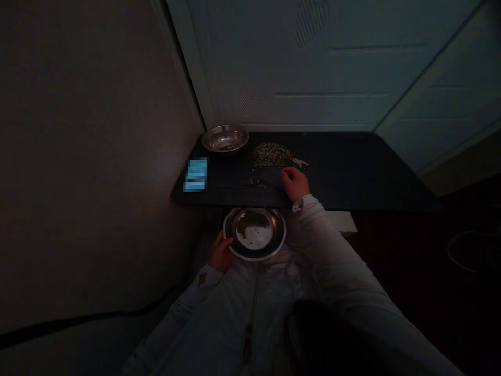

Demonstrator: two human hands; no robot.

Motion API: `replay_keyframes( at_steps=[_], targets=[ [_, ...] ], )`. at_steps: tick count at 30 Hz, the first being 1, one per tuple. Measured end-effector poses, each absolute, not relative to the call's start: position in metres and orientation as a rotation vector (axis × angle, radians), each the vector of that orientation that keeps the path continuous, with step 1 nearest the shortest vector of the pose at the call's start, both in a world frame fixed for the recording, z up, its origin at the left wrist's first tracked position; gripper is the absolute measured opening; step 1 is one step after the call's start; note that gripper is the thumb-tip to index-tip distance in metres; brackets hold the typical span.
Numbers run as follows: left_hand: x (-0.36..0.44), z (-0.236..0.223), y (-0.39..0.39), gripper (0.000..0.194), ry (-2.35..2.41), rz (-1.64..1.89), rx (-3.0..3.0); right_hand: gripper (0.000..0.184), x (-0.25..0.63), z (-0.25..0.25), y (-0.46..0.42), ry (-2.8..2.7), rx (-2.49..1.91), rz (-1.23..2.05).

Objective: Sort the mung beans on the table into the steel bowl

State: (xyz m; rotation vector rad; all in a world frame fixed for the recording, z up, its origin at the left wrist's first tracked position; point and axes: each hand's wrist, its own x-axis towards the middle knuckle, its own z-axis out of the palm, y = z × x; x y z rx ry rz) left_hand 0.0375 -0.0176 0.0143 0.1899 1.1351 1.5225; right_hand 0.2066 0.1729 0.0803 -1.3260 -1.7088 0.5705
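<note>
My left hand [221,253] grips the left rim of a shiny metal bowl [278,245], its thumb over the edge. The bowl is at my lap, just below the table's front edge, with a thin patch of small greenish grains [246,223] inside. On the dark table, my right hand [296,184] is closed, fingers curled inward, in front of a heap of mixed pale and greenish grains [271,153]. A dim greyish flat patch [271,176] lies left of its fingertips; I cannot tell whether it is an object. A few loose grains [257,183] lie further left.
A second metal bowl [226,137], with a small reddish item inside, stands at the table's back left. In front of it lies a lit phone [195,174]. Pale slivers [300,162] lie right of the heap. A wall borders the left, white panelled doors [332,73] the back.
</note>
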Motion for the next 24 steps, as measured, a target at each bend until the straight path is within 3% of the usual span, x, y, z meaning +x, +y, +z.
replay_keyframes(
  at_steps=[24],
  targets=[
    [0.037,0.015,-0.018,0.033,1.127,1.527,0.189,0.022,0.198,0.08,0.168,-1.872,-1.073,0.746]
  ],
)
